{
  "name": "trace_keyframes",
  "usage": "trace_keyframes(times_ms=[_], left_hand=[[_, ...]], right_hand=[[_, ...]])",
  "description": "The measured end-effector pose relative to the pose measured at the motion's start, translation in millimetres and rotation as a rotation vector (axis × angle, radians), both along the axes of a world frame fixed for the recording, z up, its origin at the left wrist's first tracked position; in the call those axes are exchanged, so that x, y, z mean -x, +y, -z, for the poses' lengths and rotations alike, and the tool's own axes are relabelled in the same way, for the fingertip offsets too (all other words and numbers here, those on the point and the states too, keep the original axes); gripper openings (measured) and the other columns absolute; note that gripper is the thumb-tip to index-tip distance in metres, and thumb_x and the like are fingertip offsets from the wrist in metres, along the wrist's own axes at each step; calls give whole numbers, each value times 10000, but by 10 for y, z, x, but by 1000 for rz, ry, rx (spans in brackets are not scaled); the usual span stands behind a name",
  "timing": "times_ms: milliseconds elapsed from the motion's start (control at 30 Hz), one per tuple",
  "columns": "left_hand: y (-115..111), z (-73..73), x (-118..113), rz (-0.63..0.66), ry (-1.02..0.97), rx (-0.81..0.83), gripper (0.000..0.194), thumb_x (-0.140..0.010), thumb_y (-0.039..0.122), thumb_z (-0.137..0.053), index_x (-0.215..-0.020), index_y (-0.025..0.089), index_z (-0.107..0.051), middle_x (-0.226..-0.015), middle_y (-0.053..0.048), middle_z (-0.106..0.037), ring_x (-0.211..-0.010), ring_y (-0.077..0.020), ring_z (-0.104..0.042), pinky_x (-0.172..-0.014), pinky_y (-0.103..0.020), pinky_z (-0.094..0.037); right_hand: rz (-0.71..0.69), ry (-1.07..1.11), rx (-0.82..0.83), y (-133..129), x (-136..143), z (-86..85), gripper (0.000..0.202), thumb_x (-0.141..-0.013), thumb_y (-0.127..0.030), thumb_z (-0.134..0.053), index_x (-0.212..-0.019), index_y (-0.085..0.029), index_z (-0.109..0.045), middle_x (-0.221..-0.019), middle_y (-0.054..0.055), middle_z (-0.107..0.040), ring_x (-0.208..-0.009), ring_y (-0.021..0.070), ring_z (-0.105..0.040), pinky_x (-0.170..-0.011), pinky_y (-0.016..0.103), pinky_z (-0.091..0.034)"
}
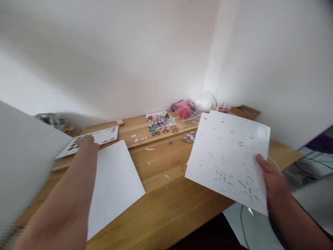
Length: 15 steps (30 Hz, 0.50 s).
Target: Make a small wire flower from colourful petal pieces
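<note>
My right hand [274, 177] grips white sheets with cut-outs [229, 152] by their right edge, the thumb lying on top. At least two sheets overlap, tilted above the table's right part, and small petal-shaped slits show in the front one. My left hand [88, 140] reaches to the back left, over a white sheet with dark holes [109, 133]. Its fingers are blurred and mostly hidden behind the wrist, so I cannot see whether it holds that sheet. Below my left forearm lies a plain white sheet [117, 184], flat on the wooden table.
Small cut-out pieces [160, 121] are heaped at the back. Several coloured beads [188, 137], an orange cord [179, 162] and white paper scraps [166, 176] lie mid-table. A pink bundle in plastic [184, 108] and a cardboard box [244, 111] stand near the wall.
</note>
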<state>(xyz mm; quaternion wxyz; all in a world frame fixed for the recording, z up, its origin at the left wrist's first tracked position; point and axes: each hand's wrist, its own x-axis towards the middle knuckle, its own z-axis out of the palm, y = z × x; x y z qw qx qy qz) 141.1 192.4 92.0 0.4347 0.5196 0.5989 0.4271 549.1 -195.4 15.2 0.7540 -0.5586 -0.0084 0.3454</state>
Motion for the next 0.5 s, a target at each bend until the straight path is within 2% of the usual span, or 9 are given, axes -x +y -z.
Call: trace_keyframes(times_ms=[67,133,167,200,267,367,433,500], left_hand=[[-9,-8,-47,-41,18,3,337,-923,338,-560,-1203,152,-568,-1196,-87,-593,-1028,-233,-606,-844,-429,-540],[-119,33,-190,-67,-1,-20,277,-948,295,-485,-1125,111,-591,-1057,-51,-642,-937,-181,-629,-764,-337,-564],[-220,78,-301,-51,-37,-47,211,-950,252,-455,-1037,130,-603,-966,-23,-664,-882,-153,-640,-719,-284,-565],[-352,140,-433,0,-104,-66,179,-944,205,-439,-977,153,-607,-887,-3,-680,-836,-131,-649,-689,-245,-560],[-699,296,-731,208,-288,-45,169,-913,148,-491,-994,151,-639,-839,-15,-714,-791,-117,-674,-708,-229,-557],[-1322,526,-1141,578,-469,124,195,-847,207,-644,-1026,139,-682,-960,-116,-731,-808,-171,-700,-744,-297,-567],[-1693,623,-1327,693,-466,213,294,-807,284,-700,-1063,140,-688,-1011,-137,-718,-814,-191,-696,-713,-308,-567],[-1959,670,-1434,725,-460,205,293,-790,290,-714,-1049,156,-696,-986,-115,-721,-784,-176,-682,-663,-280,-550]], right_hand=[[41,55,2,5,32,-5,391,-841,-380,-543,-1174,-205,-651,-1048,192,-709,-868,344,-700,-737,524,-555],[38,27,-53,61,82,-21,376,-830,-363,-561,-1141,-178,-665,-995,183,-724,-886,346,-698,-774,509,-561],[25,13,-79,88,111,-28,362,-832,-360,-563,-1123,-173,-669,-991,176,-726,-902,340,-697,-789,490,-563],[3,10,-103,109,141,-32,351,-836,-363,-563,-1110,-172,-671,-1002,170,-726,-919,333,-694,-804,473,-563],[-70,38,-144,129,203,-27,348,-844,-386,-562,-1104,-180,-670,-1040,153,-722,-953,321,-687,-835,454,-562],[-205,70,-197,118,290,11,351,-845,-401,-566,-1124,-210,-660,-1072,116,-719,-988,309,-681,-873,462,-557],[-267,50,-214,98,344,39,343,-839,-386,-576,-1133,-227,-653,-1080,102,-719,-1010,311,-675,-879,473,-557],[-299,28,-222,70,395,56,339,-827,-365,-599,-1131,-224,-651,-1092,104,-716,-1035,317,-666,-881,476,-558]])
